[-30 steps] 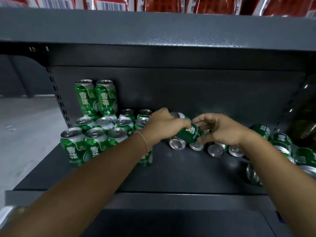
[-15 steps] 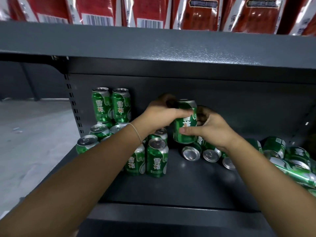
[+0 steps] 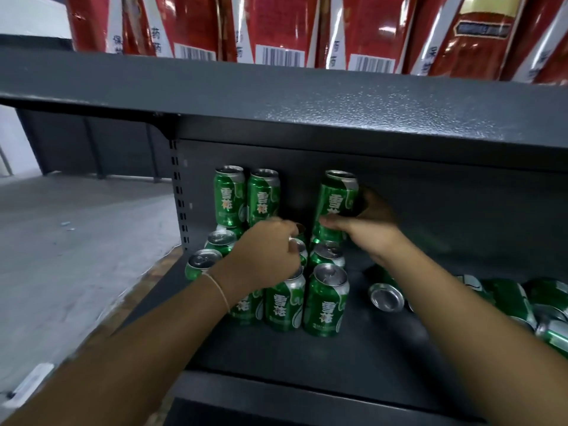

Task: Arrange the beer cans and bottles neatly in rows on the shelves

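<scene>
While your right hand [image 3: 367, 229] wraps around a green can [image 3: 336, 196], that can stands up straight at the back of the dark shelf [image 3: 353, 348]. It sits up high, on top of another can, and your fingers [image 3: 373, 201] curl behind it while your thumb lies across its front, low down. Its silver top faces up.

Your left hand [image 3: 264, 253] is curled over the tops of the standing cans in the middle. You cannot tell if it is holding one, because the hand hides what is under it. A thin band [image 3: 219, 290] goes around that wrist.

To the left of the held can, two more green cans [image 3: 246, 196] stand side by side on the upper layer, close to the back wall. A gap sits between them and the can you hold. Below them, more cans stand in short rows. The front can [image 3: 325, 299] and the can beside it [image 3: 284, 302] are upright and touching, with white letters on their fronts. Two silver tops [image 3: 212, 249] peek out at the left, behind your arm.

Over on the right, several cans lie on their sides in a messy pile [image 3: 507, 302]. One of them shows its shiny bottom [image 3: 386, 296] to you.

Up above, red packages [image 3: 276, 26] with bar codes stand in a row on the top shelf [image 3: 276, 90]. A gray floor [image 3: 76, 241] shows to the left.
</scene>
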A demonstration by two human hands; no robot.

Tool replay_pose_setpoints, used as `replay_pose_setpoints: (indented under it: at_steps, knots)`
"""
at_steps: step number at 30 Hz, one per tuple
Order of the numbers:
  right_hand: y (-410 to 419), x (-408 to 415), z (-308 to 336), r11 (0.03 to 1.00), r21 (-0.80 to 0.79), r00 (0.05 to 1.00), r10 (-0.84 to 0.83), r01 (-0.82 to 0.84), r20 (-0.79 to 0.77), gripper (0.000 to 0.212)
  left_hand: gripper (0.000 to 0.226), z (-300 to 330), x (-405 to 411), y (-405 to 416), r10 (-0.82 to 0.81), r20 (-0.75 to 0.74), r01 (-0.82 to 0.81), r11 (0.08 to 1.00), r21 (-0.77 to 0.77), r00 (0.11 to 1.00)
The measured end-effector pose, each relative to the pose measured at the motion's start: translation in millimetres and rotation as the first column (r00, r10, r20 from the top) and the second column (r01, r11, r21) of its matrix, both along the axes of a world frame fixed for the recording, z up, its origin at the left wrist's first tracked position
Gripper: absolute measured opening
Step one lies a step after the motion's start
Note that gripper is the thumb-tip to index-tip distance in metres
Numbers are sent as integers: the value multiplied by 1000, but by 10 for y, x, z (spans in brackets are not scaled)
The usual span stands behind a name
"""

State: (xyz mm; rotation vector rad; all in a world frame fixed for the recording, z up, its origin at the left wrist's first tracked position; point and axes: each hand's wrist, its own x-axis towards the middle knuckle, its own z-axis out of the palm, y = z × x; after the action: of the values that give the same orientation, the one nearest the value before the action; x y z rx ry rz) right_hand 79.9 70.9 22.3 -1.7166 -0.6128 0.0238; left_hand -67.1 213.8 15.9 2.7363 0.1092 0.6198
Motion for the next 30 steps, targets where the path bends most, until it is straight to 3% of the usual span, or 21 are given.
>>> replay_pose_setpoints:
  at_steps: [2, 4, 8, 12, 16, 21, 24, 30]
  knots:
    - [146, 16, 7, 1000, -6, 1000, -14, 14, 4, 60, 29, -107, -37, 47, 16, -50, -12, 996, 85, 999]
    - [273, 28, 1, 1000, -20, 1000, -18, 19, 10, 57, 43, -223, -51, 87, 23, -53, -12, 981, 192, 998]
    - [462, 78, -52, 997, -67, 999, -45, 46, 18, 57, 52, -324, -44, 188, -15, -12, 18, 967, 253, 1000]
    - [619, 90, -107, 989, -116, 995, -85, 90, 44, 84, 49, -374, -26, 276, -44, 16, 40, 972, 230, 999]
    - [702, 84, -134, 988, -129, 996, -80, 85, 48, 65, 52, -439, -13, 309, -34, 8, 32, 983, 179, 999]
    - [757, 94, -181, 983, -163, 996, -79, 83, 30, 71, 55, -515, 22, 368, -34, 43, 32, 998, 52, 998]
    - [776, 101, -201, 979, -173, 994, -104, 109, 35, 86, 55, -522, 28, 367, -23, 42, 22, 999, 40, 999]
    - [765, 79, -167, 982, -164, 996, -86, 89, 22, 80, 56, -523, 38, 365, -11, 22, 11, 1000, 20, 1000]
